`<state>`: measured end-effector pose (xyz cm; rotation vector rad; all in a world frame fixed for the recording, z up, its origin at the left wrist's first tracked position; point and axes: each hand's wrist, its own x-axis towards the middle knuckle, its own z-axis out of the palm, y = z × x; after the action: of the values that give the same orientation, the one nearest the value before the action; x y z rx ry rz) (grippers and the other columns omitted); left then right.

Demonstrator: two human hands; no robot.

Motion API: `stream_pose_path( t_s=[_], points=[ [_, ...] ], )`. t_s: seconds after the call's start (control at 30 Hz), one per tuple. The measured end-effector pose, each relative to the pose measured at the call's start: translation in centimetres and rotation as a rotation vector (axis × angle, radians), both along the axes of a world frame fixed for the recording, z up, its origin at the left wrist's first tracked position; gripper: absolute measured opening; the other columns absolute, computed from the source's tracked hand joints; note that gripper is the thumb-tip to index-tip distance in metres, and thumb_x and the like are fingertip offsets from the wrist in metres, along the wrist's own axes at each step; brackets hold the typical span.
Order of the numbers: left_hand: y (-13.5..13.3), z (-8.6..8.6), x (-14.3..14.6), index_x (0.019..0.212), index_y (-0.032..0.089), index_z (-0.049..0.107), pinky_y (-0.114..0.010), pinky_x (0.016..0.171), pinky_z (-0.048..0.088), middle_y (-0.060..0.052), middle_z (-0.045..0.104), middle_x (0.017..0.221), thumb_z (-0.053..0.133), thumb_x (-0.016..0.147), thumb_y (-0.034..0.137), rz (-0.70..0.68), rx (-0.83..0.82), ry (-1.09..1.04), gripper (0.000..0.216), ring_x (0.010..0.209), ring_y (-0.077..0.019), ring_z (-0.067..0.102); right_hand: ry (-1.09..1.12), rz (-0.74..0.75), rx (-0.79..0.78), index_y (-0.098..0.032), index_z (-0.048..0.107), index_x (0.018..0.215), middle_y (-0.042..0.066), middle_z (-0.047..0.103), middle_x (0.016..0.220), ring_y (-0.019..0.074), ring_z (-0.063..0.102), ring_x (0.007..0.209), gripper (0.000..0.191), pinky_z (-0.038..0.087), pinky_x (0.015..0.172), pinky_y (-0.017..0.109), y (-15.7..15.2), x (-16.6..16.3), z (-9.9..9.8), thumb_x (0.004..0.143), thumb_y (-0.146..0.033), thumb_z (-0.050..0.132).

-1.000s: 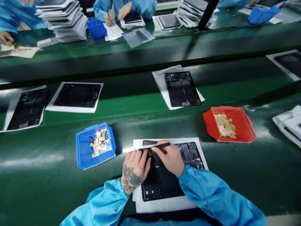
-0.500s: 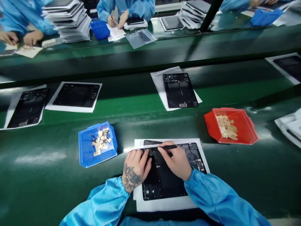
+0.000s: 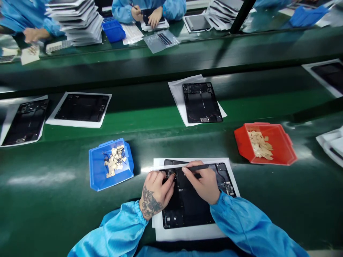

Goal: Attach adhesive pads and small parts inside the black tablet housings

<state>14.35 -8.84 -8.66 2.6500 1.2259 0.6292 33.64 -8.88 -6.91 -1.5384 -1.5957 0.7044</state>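
A black tablet back shell [image 3: 187, 207] lies on a white sheet [image 3: 187, 233] in front of me. My left hand [image 3: 155, 191], tattooed on its back, presses with curled fingers on the shell's upper left corner, pinching at a small part I cannot make out. My right hand [image 3: 203, 182] is closed round a thin black tool [image 3: 199, 166] whose tip rests near the same corner. A blue bin [image 3: 96, 175] of small gold and blue parts sits to the left. A red bin [image 3: 281, 150] of gold parts sits to the right.
Three more black shells on white sheets [image 3: 202, 101] [image 3: 80, 107] [image 3: 23, 121] lie on the green belt [image 3: 150, 125] beyond. Across the far bench, other people in blue sleeves [image 3: 150, 9] work beside stacks of trays [image 3: 75, 21]. More white sheets lie at the right edge [image 3: 332, 142].
My hands have stayed on the shell's upper left corner, the left fingers curling in a little. The shells on the belt have drifted left. The people opposite have moved their hands.
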Motion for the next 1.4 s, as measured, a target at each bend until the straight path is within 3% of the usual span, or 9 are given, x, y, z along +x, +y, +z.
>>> stream_pose_path(
  t_s=[0.17,0.37,0.63,1.07,1.4],
  points=[
    [0.1,-0.1,0.1,0.11,0.017,0.063,-0.039,0.073,0.044,-0.01,0.057,0.088,0.054,0.084,0.022,0.006,-0.014,-0.006,0.027,0.083,-0.0219,0.051,0.01,0.028,-0.065,-0.02,0.058,0.087,0.003,0.065,0.082,0.0155,0.065,0.068,0.008,0.053,0.064,0.028,0.1,-0.1,-0.6,0.087,-0.029,0.056],
    [0.2,-0.2,0.0,0.107,0.015,0.063,-0.05,0.094,0.042,-0.015,0.055,0.116,0.056,0.082,0.017,-0.026,-0.047,-0.08,0.026,0.112,-0.029,0.047,0.245,-0.08,-0.249,-0.02,0.052,0.092,0.0,0.063,0.071,0.0139,0.065,0.059,0.014,0.054,0.058,0.025,0.6,-0.3,-0.9,0.087,-0.032,0.056],
    [0.2,-0.2,-0.1,0.107,0.014,0.063,-0.049,0.094,0.044,-0.016,0.056,0.116,0.056,0.081,0.017,-0.032,-0.062,-0.076,0.027,0.109,-0.0285,0.05,0.367,-0.126,-0.338,-0.02,0.051,0.09,-0.003,0.059,0.063,0.0127,0.063,0.055,0.02,0.056,0.056,0.024,0.9,-0.4,-1.2,0.084,-0.038,0.059],
    [0.2,-0.2,0.1,0.115,0.012,0.058,-0.046,0.093,0.044,-0.015,0.058,0.114,0.054,0.083,0.018,-0.004,-0.104,-0.07,0.033,0.107,-0.0271,0.051,0.349,-0.116,-0.313,-0.02,0.051,0.089,-0.002,0.058,0.064,0.0133,0.063,0.055,0.02,0.057,0.056,0.025,1.0,-0.5,-1.3,0.085,-0.038,0.058],
    [0.3,-0.2,0.1,0.118,0.015,0.058,-0.046,0.091,0.044,-0.014,0.056,0.115,0.052,0.084,0.022,0.008,-0.147,-0.034,0.035,0.107,-0.0278,0.049,0.18,-0.066,-0.201,-0.02,0.053,0.09,-0.002,0.061,0.067,0.0131,0.065,0.056,0.012,0.052,0.057,0.023,0.4,-0.6,-1.3,0.087,-0.031,0.056]
  ],
)
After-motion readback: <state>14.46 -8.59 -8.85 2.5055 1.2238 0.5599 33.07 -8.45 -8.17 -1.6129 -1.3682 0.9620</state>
